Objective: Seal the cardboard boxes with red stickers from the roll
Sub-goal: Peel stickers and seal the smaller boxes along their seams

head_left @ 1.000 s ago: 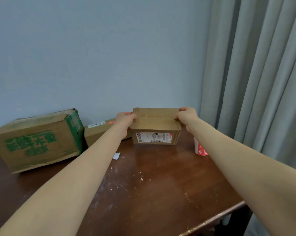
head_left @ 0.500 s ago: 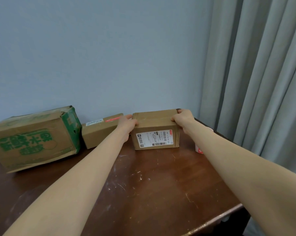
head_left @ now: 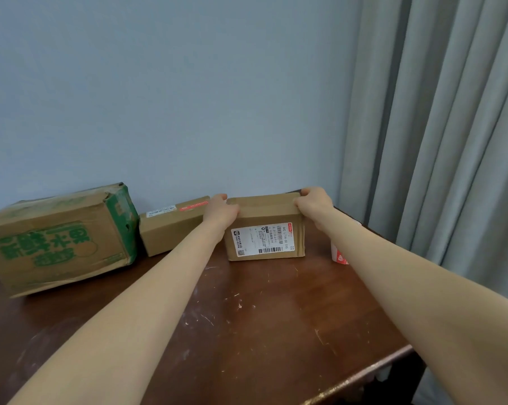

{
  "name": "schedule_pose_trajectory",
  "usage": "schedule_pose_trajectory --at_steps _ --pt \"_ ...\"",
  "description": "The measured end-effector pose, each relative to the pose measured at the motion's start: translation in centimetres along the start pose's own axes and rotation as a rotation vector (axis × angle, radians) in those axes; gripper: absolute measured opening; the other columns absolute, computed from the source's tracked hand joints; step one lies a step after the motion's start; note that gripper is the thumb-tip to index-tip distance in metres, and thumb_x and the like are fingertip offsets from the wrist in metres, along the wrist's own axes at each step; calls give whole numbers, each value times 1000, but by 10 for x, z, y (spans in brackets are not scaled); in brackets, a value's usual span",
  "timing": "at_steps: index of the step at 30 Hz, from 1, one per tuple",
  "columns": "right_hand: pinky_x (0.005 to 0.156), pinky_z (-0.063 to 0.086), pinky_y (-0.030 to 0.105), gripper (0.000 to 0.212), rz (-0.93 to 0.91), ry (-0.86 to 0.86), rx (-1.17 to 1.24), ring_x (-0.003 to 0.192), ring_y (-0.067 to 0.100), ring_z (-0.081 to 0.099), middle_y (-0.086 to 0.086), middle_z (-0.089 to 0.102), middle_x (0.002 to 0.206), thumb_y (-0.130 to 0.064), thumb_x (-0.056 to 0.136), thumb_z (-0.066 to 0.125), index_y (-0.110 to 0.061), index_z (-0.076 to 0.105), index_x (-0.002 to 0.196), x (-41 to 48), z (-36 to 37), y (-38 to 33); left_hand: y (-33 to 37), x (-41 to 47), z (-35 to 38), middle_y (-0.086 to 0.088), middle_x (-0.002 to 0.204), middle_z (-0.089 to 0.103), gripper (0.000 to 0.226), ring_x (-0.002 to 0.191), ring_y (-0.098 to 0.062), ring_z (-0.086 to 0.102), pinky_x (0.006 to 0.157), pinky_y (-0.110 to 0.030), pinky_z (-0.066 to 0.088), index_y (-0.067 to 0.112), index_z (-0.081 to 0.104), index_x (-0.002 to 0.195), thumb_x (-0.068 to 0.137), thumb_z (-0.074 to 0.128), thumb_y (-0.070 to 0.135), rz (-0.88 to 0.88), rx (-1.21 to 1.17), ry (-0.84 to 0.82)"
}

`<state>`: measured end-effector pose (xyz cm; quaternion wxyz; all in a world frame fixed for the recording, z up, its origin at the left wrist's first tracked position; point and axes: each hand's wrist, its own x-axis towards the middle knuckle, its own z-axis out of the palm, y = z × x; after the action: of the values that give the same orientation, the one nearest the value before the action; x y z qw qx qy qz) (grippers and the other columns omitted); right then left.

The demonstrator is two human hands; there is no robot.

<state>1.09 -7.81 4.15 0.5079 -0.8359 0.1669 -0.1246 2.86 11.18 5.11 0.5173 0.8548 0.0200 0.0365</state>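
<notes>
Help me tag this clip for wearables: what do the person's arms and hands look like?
The left forearm and right forearm are bare, no sleeves in view. The left hand and right hand wear no gloves; no watch, bracelet or ring is visible.

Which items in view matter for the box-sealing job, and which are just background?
Job: labelled box, gripped by left hand and right hand; small box with a red sticker; green-printed box; sticker roll, partly hidden.
Background: wooden table; grey curtain; wall.
</notes>
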Motion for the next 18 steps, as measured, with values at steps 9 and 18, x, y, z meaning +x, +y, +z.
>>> schedule_pose_trajectory --at_steps 9,18 --pt "94 44 32 41 -131 204 -152 121 26 53 7 58 133 -11 93 45 -14 56 132 -14 -35 1 28 -31 27 -3 134 52 39 124 -17 48 96 -26 38 16 51 131 92 50 8 398 156 124" --pt "92 52 44 55 -33 190 -229 115 31 55 8 57 130 -22 82 56 -24 51 136 -29 -68 29 30 -70 80 -1 91 70 30 76 -9 63 73 -28 52 17 68 87 88 44 -1 459 213 -324"
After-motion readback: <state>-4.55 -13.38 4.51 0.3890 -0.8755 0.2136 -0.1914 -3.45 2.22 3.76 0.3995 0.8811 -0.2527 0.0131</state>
